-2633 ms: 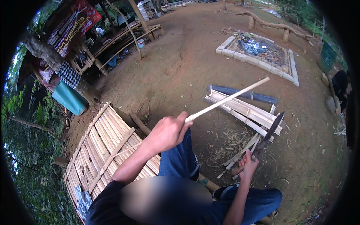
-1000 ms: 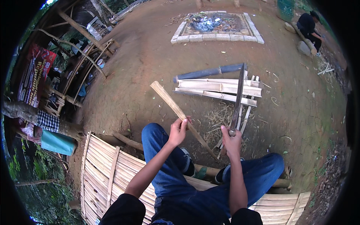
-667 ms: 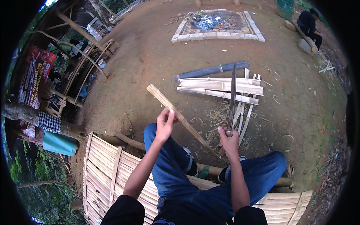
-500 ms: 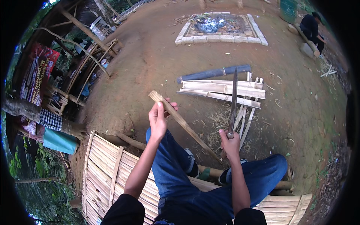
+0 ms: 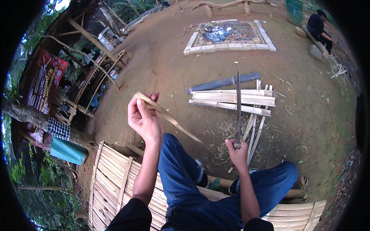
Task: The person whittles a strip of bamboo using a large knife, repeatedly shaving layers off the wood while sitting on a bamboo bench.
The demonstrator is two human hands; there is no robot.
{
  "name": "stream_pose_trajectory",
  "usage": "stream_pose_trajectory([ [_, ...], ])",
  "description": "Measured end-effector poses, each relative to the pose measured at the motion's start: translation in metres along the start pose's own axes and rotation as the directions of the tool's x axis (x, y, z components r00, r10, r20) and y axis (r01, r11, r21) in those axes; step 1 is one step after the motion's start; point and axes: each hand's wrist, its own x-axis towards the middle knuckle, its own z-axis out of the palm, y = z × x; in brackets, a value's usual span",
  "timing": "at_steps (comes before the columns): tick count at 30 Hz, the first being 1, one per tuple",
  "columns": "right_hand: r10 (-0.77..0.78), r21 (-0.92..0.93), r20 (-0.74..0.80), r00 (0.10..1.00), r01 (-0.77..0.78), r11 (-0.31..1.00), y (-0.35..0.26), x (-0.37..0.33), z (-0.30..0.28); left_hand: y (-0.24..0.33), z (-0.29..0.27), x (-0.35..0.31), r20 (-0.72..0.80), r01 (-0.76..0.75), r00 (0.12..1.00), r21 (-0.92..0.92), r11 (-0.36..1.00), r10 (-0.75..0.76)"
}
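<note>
A hand could pass between the bamboo stick in the left hand and the machete in the right hand; farther out, split bamboo lengths obstruct the ground, thin strips lie right of the machete, and legs cross the front edge of the bamboo seat.

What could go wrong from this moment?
The right hand holds a long, unsheathed knife; a swing inward might nick the left hand or left knee. The pale strip is held near one end, so it might twist or slip if pressed.
</note>
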Motion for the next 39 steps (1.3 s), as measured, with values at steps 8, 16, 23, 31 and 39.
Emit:
stream_pose_trajectory([
  [8, 0.051, 0.064, 0.088, 0.995, -0.056, 0.996, -0.004, -0.007, 0.002, -0.023, -0.005, -0.036, 0.157, -0.013, 0.988, 0.126, 0.992, -0.007],
  [16, -0.211, 0.116, 0.344, 0.915, 0.182, 0.976, -0.078, -0.033, 0.038, -0.009, -0.025, -0.05, 0.307, -0.263, 0.949, 0.649, 0.714, 0.07],
  [23, -0.309, 0.209, 0.404, 0.861, 0.242, 0.947, -0.114, -0.031, 0.068, 0.005, -0.025, -0.051, 0.351, -0.345, 0.931, 0.746, 0.57, 0.103],
  [31, -0.362, 0.336, 0.354, 0.862, 0.244, 0.91, -0.09, -0.035, 0.09, 0.023, -0.014, -0.065, 0.317, -0.244, 0.948, 0.699, 0.673, 0.015],
  [39, -0.344, 0.342, 0.366, 0.865, 0.218, 0.914, -0.091, -0.049, 0.087, 0.032, -0.017, -0.068, 0.292, -0.215, 0.956, 0.741, 0.636, -0.016],
])
